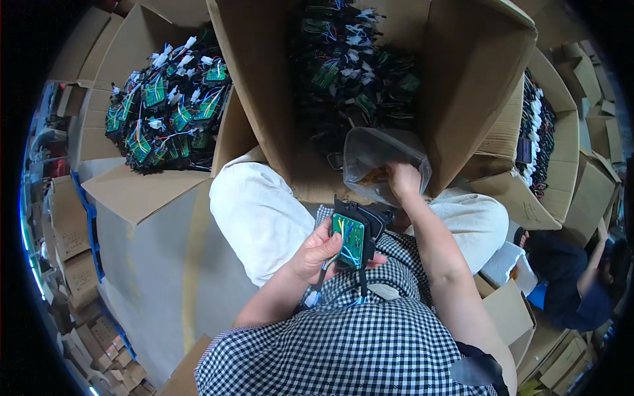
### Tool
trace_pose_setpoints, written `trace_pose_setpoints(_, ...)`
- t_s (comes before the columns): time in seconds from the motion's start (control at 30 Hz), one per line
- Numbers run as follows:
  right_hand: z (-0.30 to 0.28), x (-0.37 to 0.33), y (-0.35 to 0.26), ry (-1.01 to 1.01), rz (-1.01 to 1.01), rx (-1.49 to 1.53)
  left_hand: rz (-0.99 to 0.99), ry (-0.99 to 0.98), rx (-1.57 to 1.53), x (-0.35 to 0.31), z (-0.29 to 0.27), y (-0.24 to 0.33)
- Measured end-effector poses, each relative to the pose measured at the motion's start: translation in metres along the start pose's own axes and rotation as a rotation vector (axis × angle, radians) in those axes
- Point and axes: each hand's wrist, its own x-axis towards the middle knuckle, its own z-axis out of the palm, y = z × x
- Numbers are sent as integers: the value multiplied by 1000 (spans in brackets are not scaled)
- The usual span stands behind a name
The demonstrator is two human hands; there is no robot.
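My left hand (319,252) grips a black plastic housing (371,223) with a green circuit board (349,239) facing up. Its thumb presses on the board's left edge, and thin yellow, blue and white wires cross the board. A cable with a white connector (312,299) hangs below that hand. My right hand (403,179) reaches into a clear plastic bag (376,146), where small brownish-orange pieces show at the bottom. Its fingertips are hidden among them. The bag sits at the near edge of a large open cardboard box (475,86).
Inside the big box lies a heap of wired circuit boards (356,72). Another carton of wired boards (168,105) stands at the left, and a carton of wired parts (536,135) at the right. A co-worker in dark clothing (568,277) sits at the right.
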Motion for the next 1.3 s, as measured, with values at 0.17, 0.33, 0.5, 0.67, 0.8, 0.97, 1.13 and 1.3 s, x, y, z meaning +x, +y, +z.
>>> trace_pose_setpoints(0.17, -36, -10, 2, 198, -35, 251, 83, -44, 6, 6, -1, 2)
trace_pose_setpoints(0.33, -48, -23, 8, 265, -54, 255, 71, 139, 90, 8, 9, 10)
trace_pose_setpoints(0.5, -68, -40, -4, 103, 83, 1004, 118, 280, 246, 12, 4, 8)
trace_pose_setpoints(0.67, -121, -78, -52, -113, 79, 1343, 249, 255, 399, 34, 19, 13)
trace_pose_setpoints(0.8, -137, -90, -67, -127, -57, 1262, 127, 150, 464, 46, 22, 11)
trace_pose_setpoints(0.97, -140, -93, -58, -176, 15, 1790, 57, 56, 337, 39, 21, 10)
trace_pose_setpoints(1.13, -141, -114, -54, -379, -214, 2223, 77, 80, 284, 38, 28, 8)
trace_pose_setpoints(1.3, -104, -115, -1, -1094, -343, 1541, 140, 119, 145, 44, 38, 23)
